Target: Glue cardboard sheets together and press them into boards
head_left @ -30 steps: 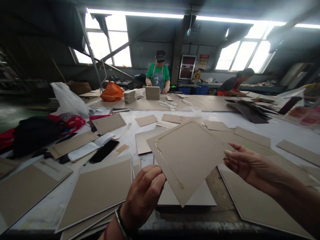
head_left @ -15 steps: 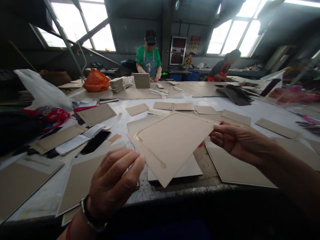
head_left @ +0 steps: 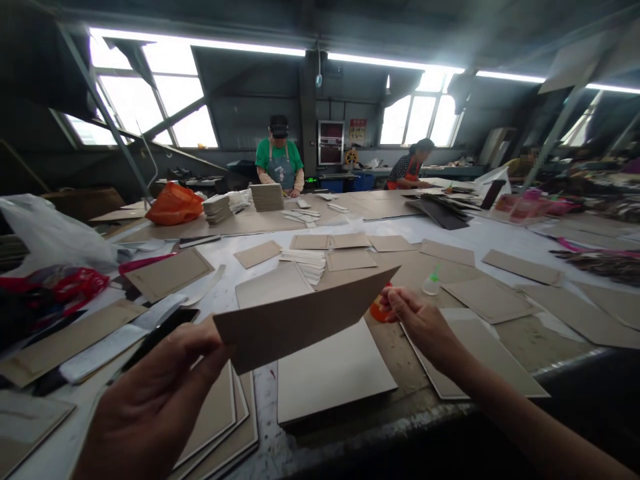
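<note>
A grey-brown cardboard sheet [head_left: 305, 320] is held up in front of me, tilted so that its plain face shows. My left hand [head_left: 160, 393] pinches its left corner between thumb and fingers. At the right edge my right hand [head_left: 425, 323] has its fingers closed, with the fingertips on the sheet's edge. Below the sheet lies a pale stack of boards [head_left: 333, 380]. Just behind my right fingertips stands an orange object [head_left: 379, 311], partly hidden. A small clear bottle with a green tip [head_left: 431, 281] stands farther right.
Several cardboard pieces [head_left: 490, 295] lie spread over the table. Layered boards [head_left: 215, 420] sit at the near left, beside a dark phone-like slab [head_left: 155, 337] and an open notebook [head_left: 120, 340]. Across the table a co-worker in green [head_left: 280, 160] stands behind stacked boards [head_left: 267, 197].
The sheet has turned from showing its face with shiny glue-like lines to showing a plain face. My left hand has closed on its left corner. The view has tilted up.
</note>
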Demonstrator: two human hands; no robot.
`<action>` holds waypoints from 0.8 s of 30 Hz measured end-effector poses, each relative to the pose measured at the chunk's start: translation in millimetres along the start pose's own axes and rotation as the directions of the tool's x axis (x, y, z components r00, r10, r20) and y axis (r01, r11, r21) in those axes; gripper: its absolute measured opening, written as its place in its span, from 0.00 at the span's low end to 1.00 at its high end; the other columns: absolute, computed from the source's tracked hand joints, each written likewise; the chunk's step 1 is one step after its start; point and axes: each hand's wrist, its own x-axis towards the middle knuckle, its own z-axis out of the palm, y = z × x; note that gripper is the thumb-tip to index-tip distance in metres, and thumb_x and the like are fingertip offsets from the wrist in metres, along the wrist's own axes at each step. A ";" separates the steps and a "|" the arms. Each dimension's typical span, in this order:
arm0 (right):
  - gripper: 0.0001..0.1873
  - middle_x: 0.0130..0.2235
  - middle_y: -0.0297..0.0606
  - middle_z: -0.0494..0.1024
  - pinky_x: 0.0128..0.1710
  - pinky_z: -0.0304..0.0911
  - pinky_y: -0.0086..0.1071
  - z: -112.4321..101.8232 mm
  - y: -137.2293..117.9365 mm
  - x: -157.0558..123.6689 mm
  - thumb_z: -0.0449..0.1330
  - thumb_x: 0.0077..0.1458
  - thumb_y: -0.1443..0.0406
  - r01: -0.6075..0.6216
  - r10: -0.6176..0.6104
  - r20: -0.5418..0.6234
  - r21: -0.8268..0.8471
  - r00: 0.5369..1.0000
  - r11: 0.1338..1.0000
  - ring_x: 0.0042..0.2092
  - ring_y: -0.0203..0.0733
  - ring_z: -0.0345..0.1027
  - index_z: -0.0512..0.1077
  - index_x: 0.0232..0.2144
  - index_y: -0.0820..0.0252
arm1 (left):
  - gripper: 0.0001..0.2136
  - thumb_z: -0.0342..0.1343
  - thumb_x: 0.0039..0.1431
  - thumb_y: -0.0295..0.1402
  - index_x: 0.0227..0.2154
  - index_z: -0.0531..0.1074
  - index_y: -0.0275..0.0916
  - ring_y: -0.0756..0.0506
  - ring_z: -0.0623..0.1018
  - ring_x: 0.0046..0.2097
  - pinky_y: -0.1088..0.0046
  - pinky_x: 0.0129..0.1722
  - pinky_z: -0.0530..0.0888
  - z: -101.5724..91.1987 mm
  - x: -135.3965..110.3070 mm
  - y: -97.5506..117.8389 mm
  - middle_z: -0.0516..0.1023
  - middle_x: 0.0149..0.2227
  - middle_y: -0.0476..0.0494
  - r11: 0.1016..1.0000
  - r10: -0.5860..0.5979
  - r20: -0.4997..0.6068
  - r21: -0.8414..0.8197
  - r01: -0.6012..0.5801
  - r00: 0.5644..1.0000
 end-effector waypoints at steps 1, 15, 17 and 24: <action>0.23 0.32 0.39 0.74 0.31 0.66 0.33 3.0 4.8 -2.3 0.52 0.51 0.47 0.003 -0.003 0.011 -0.019 1.000 1.000 0.31 0.39 0.68 0.71 0.35 0.61 | 0.07 0.56 0.51 0.40 0.30 0.73 0.44 0.48 0.76 0.30 0.77 0.28 0.73 1.7 -0.4 -2.0 0.76 0.28 0.52 0.998 -0.050 0.009 -0.040 0.051 0.999; 0.13 0.32 0.37 0.76 0.34 0.61 0.34 15.7 34.5 -14.8 0.52 0.52 0.58 0.043 0.013 0.161 -0.340 0.987 0.939 0.34 0.44 0.69 0.73 0.33 0.58 | 0.12 0.61 0.44 0.41 0.26 0.70 0.38 0.53 0.67 0.28 0.79 0.29 0.65 55.0 -12.9 -42.0 0.69 0.25 0.53 0.658 -0.597 0.239 -0.400 0.638 0.766; 0.14 0.27 0.36 0.74 0.31 0.61 0.33 15.8 42.8 -12.2 0.52 0.51 0.58 -0.028 0.101 0.185 -0.359 0.977 0.933 0.30 0.43 0.68 0.73 0.32 0.58 | 0.13 0.61 0.43 0.42 0.25 0.69 0.37 0.53 0.65 0.26 0.79 0.27 0.63 67.6 -16.6 -46.8 0.68 0.23 0.53 0.599 -0.649 0.271 -0.393 0.697 0.711; 0.17 0.21 0.29 0.64 0.21 0.59 0.30 19.4 73.8 -13.1 0.52 0.46 0.56 -0.281 0.352 0.209 -0.308 0.912 0.909 0.22 0.37 0.60 0.66 0.36 0.60 | 0.15 0.59 0.37 0.44 0.18 0.65 0.36 0.54 0.59 0.19 0.78 0.19 0.55 108.5 -42.1 -70.1 0.61 0.15 0.55 0.454 -0.764 0.331 -0.335 0.826 0.554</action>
